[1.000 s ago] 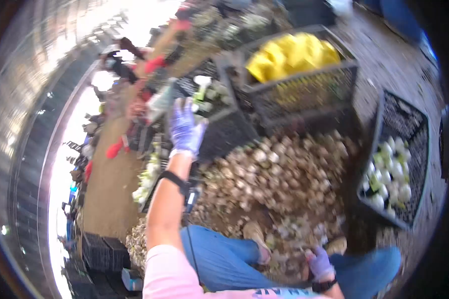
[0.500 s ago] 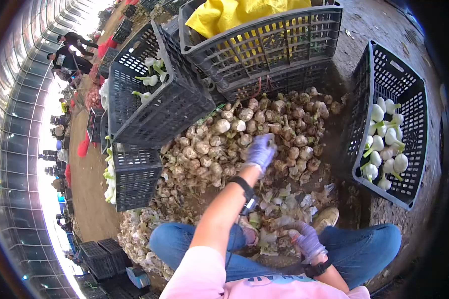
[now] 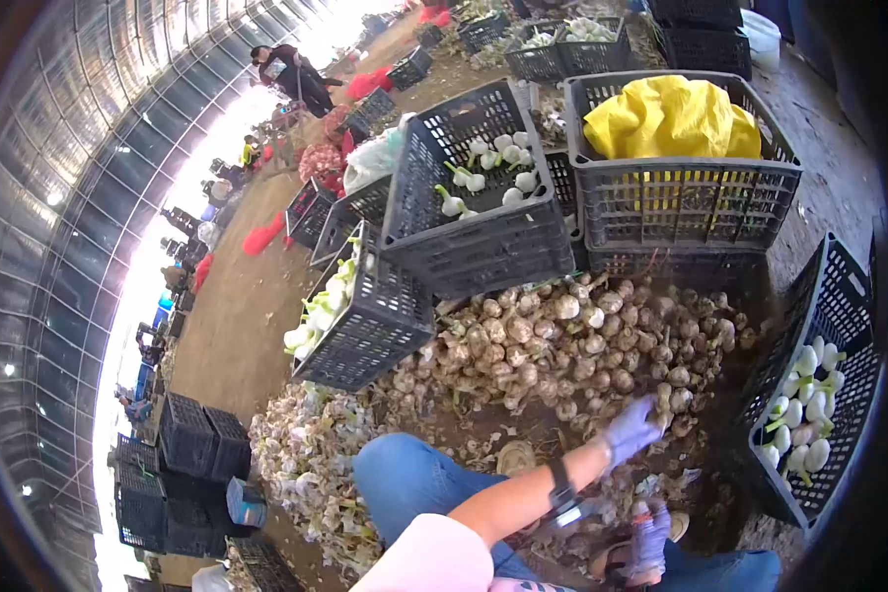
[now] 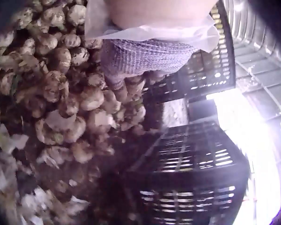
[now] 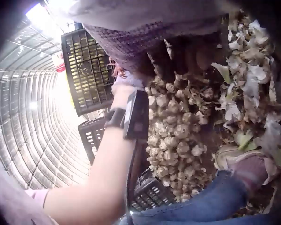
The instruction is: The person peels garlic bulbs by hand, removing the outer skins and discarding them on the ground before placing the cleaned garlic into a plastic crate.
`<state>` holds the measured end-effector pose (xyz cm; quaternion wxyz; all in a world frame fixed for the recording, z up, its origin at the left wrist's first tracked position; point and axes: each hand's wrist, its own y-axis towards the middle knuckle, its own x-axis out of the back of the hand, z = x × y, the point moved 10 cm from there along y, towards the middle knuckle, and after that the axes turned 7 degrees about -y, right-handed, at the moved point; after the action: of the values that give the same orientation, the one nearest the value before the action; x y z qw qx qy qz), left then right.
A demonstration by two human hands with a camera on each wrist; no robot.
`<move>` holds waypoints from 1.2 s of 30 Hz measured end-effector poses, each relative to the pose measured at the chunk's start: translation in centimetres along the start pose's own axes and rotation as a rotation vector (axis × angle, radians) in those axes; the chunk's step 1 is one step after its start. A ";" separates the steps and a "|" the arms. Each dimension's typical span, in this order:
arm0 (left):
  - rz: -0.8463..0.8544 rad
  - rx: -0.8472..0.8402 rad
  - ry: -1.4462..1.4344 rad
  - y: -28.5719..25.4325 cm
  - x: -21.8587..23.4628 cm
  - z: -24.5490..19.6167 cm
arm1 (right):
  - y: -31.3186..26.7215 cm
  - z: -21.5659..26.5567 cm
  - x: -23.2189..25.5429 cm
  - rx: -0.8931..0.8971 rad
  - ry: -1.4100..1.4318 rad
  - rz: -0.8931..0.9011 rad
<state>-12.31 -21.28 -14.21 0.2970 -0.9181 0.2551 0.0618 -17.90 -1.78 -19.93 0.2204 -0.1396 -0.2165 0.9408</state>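
My left hand (image 3: pixel 633 431), in a pale purple knit glove, is low at the near right edge of a heap of unpeeled garlic bulbs (image 3: pixel 572 331). Its fingers curl at a brownish garlic bulb (image 3: pixel 664 403) with a short stem. Seen from the left wrist, the gloved fingers (image 4: pixel 145 58) reach down among dirty bulbs. Close to my body, my right hand (image 3: pixel 647 538) stays above the peelings between my legs. In the right wrist view its fingers are bent and in shadow; I cannot tell what they hold.
A black crate (image 3: pixel 474 232) with a few trimmed white bulbs stands beyond the heap, beside one holding a yellow sack (image 3: pixel 671 118). Another crate (image 3: pixel 858 345) at right contains white bulbs. A crate of stemmed garlic (image 3: pixel 365 340) leans at left, near peelings (image 3: pixel 316 474).
My left hand went from over the far-left crate to the garlic heap, then slightly nearer my body onto a bulb. My right hand stays low by my legs. The head view has shifted.
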 end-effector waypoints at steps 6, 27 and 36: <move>0.131 -0.137 0.529 -11.8 -2.1 -1.6 | -3.3 8.7 -1.0 0.148 0.023 -0.087; 0.305 -0.208 -0.250 -22.3 -2.6 -1.5 | -10.5 15.6 -6.2 0.158 0.029 0.276; 0.299 0.040 -0.477 -19.5 -2.8 3.3 | -10.5 16.2 -5.9 0.408 -0.140 0.170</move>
<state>-4.77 -4.64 -6.12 0.3542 -0.8238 0.3117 0.3142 -14.86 -1.65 0.02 0.1485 -0.0442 -0.0238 0.9876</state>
